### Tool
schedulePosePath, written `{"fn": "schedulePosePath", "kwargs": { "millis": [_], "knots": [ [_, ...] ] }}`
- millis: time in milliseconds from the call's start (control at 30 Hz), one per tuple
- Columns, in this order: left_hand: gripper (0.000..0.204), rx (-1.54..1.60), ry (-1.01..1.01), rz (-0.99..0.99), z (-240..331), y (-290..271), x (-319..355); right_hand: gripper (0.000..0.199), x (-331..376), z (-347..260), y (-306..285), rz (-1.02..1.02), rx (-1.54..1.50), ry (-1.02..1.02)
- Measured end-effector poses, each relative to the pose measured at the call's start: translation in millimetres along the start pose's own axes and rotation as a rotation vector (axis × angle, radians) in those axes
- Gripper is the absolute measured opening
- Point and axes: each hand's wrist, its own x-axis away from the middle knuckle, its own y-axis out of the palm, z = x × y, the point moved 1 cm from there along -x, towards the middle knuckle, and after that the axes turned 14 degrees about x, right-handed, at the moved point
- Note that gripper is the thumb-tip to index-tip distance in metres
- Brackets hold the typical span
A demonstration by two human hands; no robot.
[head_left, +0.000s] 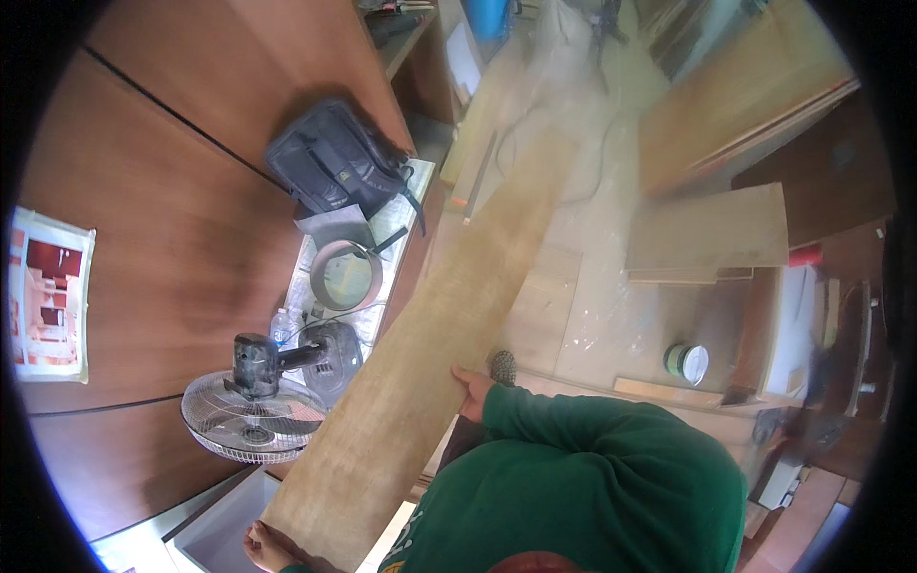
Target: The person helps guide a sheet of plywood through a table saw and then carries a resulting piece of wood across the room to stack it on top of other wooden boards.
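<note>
Left hand (pixel 267 547): lower left, grip closed on board (pixel 420 329), near end
Right hand (pixel 472 392): centre, grip closed on its right edge, thumb on top
Board: lower left to upper centre
Fan (pixel 255 386): left
Backpack (pixel 336 160): upper left, on table (pixel 418 175)

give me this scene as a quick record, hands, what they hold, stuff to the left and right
left hand: on the left edge of the long wooden board, at its near end
right hand: gripping the board's right edge, thumb on top
left of board: fan, dark backpack
right of board: open round tin on the floor
far end: hazy, details unclear
</note>
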Motion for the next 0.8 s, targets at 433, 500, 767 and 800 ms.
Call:
{"fn": "schedulePosePath", "kwargs": {
  "millis": [433,500,767,800],
  "knots": [
    [0.023,-0.66,1.265,0.023,141,-35,-60,0.058,-101,-240,-71,0.077,0.18,-0.443],
    [0.023,-0.539,0.886,0.33,200,3,-36,0.059,-103,-289,-52,0.064,0.029,-0.61],
    [0.023,-0.268,0.77,0.181,227,51,-53,0.064,-4,-234,109,-0.234,-0.554,-0.725],
    [0.023,-0.247,0.779,0.148,229,62,-57,0.065,11,-217,123,-0.269,-0.592,-0.701]
  ]
}}
